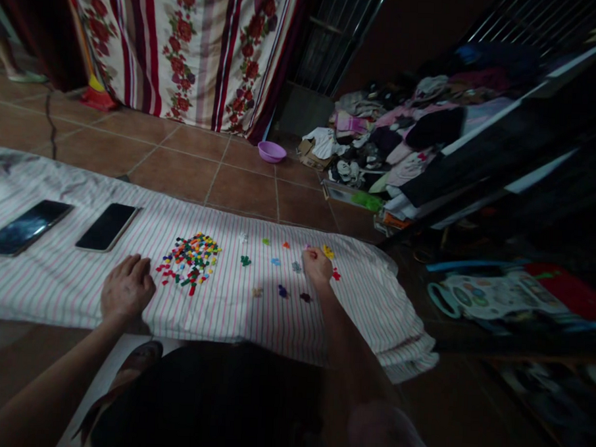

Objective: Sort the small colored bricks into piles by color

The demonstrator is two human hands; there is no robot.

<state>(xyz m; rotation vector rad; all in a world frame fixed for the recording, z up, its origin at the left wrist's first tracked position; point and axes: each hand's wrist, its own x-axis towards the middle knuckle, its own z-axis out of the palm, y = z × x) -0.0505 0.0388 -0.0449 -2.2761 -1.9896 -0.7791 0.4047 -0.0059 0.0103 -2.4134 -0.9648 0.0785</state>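
A mixed pile of small coloured pieces [190,258] lies on the striped cloth [209,318]. To its right are several small single-colour groups, among them green [245,261], dark blue [282,291], brown [305,297], yellow [328,251] and red [336,274]. My left hand [128,286] rests on the cloth just left of the pile, its fingers loosely curled and pressed together; anything under them is hidden. With fingers pinched, my right hand [318,264] is at the small pink group [307,247], between the grey pieces [297,267] and the yellow ones. What it pinches is too small to name.
Two dark phones, one nearer [107,227] and one farther left [25,227], lie on the cloth. Beyond its back edge, a purple basin [272,152] stands on the tiled floor. Heaped clothes [381,135] are at the back right. A person's foot [26,77] shows at the far left.
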